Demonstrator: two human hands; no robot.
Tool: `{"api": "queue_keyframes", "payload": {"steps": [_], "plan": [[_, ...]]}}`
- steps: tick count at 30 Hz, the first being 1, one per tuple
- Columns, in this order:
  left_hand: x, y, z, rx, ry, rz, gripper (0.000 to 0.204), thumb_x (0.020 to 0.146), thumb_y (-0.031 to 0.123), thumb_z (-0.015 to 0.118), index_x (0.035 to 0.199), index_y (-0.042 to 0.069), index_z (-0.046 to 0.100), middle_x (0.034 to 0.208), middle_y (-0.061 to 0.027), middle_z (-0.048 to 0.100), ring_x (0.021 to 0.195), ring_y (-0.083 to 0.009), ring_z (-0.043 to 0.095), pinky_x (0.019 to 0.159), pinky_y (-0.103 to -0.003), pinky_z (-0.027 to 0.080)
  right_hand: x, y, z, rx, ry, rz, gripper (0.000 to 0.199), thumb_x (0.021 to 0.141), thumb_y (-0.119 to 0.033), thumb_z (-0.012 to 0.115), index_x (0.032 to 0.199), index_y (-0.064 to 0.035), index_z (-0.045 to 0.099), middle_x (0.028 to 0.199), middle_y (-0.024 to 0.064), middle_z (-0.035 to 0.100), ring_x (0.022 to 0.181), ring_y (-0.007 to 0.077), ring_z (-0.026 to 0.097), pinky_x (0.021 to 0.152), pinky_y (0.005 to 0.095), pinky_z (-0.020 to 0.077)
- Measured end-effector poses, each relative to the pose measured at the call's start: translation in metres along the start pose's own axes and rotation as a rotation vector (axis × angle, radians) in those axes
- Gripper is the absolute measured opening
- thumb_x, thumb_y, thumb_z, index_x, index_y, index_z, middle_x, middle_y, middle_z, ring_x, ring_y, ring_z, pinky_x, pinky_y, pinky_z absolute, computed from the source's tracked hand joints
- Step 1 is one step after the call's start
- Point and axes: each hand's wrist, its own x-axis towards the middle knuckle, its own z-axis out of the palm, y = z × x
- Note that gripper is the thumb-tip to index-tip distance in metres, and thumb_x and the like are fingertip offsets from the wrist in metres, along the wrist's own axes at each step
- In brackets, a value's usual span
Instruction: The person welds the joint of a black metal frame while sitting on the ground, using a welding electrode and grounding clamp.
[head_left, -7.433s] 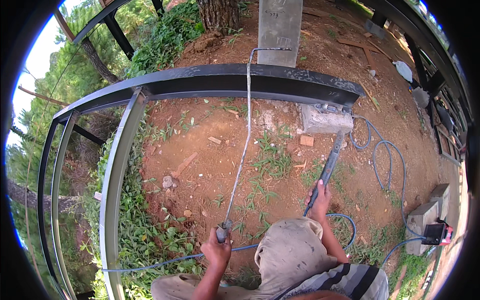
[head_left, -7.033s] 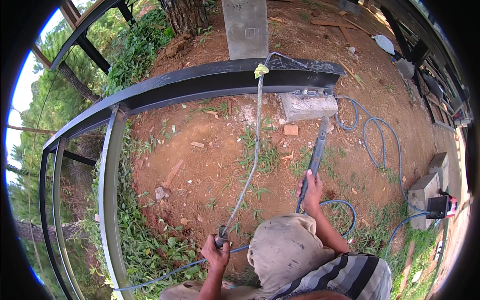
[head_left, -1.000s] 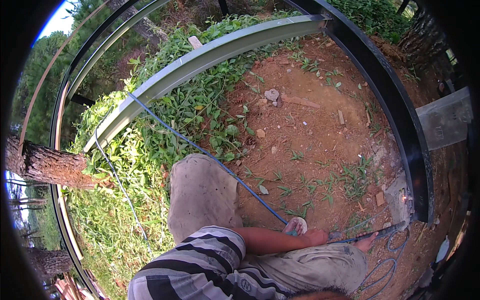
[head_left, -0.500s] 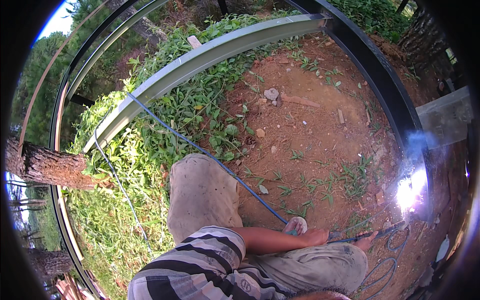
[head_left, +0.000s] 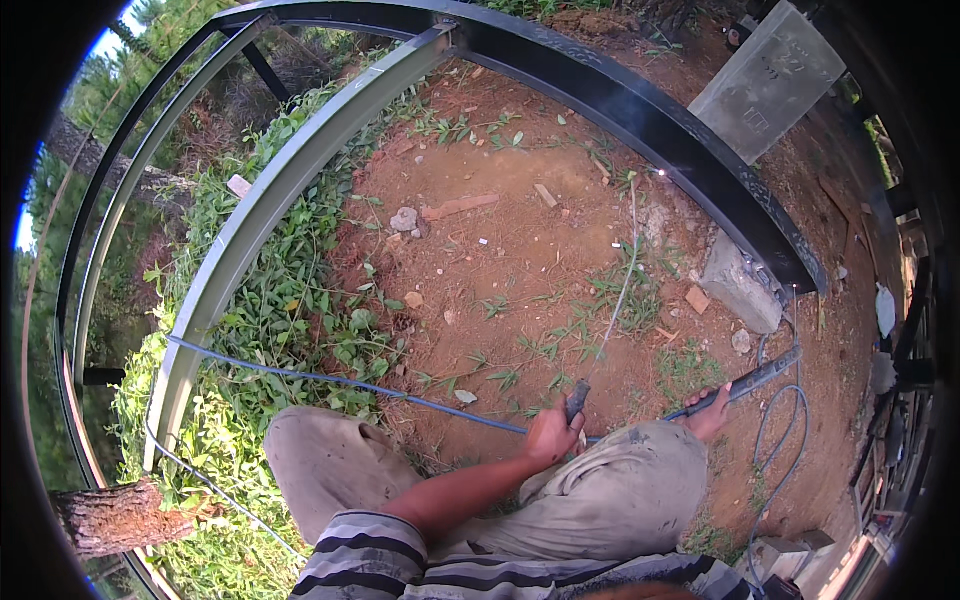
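My left hand (head_left: 552,434) is closed around a short dark handle (head_left: 577,400), held above my bent leg. A long thin pale rod (head_left: 622,275) runs up from beside it; whether the two are joined I cannot tell. Past my right knee, my right hand (head_left: 710,412) grips a black welding electrode holder (head_left: 764,374), with a thin electrode pointing up from its far end to a small bright tip. Just above that tip is the near end of the black steel beam (head_left: 640,115). A tiny glowing spot shows on the beam's lower edge.
A concrete block (head_left: 740,282) lies under the beam's near end, and a grey panel (head_left: 770,82) leans beyond it. A blue cable (head_left: 420,400) crosses my legs; a thinner cable (head_left: 803,415) loops at right. One pale green beam (head_left: 290,175) arches over leafy plants at left.
The bright arc and smoke are gone. My left hand has lifted away from the beam's end, and my right hand shows more fully. The whole view has shifted.
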Motion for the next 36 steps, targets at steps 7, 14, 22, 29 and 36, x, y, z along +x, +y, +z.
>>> {"api": "queue_keyframes", "payload": {"steps": [7,14,22,29,36], "plan": [[0.002,-0.027,-0.042,0.027,0.405,0.226,0.033,0.093,0.027,0.066,0.108,0.000,0.053,0.082,-0.0295,0.067,0.082,-0.0500,0.068,0.070,-0.056,0.053,-0.037,0.023,0.037,-0.048,-0.050,0.081,0.029,0.102,-0.034,0.067,0.098,-0.0122,0.047,0.067,0.0016,0.051,0.046,0.0123,0.049,0.039,0.0288,0.0401],[-0.009,-0.024,-0.040,-0.058,0.284,0.302,0.035,0.091,0.030,0.070,0.108,0.005,0.052,0.086,-0.0271,0.069,0.083,-0.0500,0.068,0.070,-0.056,0.053,-0.054,0.016,0.056,-0.106,-0.167,-0.001,0.026,0.103,-0.028,0.064,0.100,-0.0101,0.046,0.067,0.0023,0.051,0.044,0.0127,0.049,0.039,0.0294,0.0431],[-0.014,-0.023,-0.038,-0.023,0.239,0.420,0.039,0.092,0.033,0.072,0.110,0.006,0.051,0.084,-0.0253,0.069,0.080,-0.0487,0.068,0.065,-0.054,0.052,-0.063,0.010,0.063,-0.093,-0.182,-0.003,0.025,0.103,-0.028,0.063,0.099,-0.0104,0.046,0.066,0.0023,0.050,0.044,0.0127,0.050,0.038,0.0295,0.0434],[-0.012,-0.024,-0.033,-0.010,0.232,0.402,0.040,0.091,0.034,0.073,0.110,0.006,0.052,0.083,-0.0257,0.069,0.079,-0.0489,0.068,0.063,-0.054,0.052,-0.061,0.009,0.059,-0.060,-0.180,-0.002,0.024,0.104,-0.026,0.062,0.099,-0.0108,0.044,0.065,0.0022,0.050,0.043,0.0128,0.049,0.038,0.0294,0.0427],[-0.010,-0.015,-0.034,-0.095,0.229,0.530,0.036,0.090,0.033,0.076,0.100,0.004,0.058,0.076,-0.0224,0.068,0.064,-0.0414,0.068,0.060,-0.048,0.052,-0.063,0.005,0.058,-0.074,-0.164,-0.005,0.024,0.105,-0.027,0.060,0.099,-0.0111,0.043,0.065,0.0019,0.049,0.043,0.0126,0.049,0.037,0.0290,0.0419]]}}
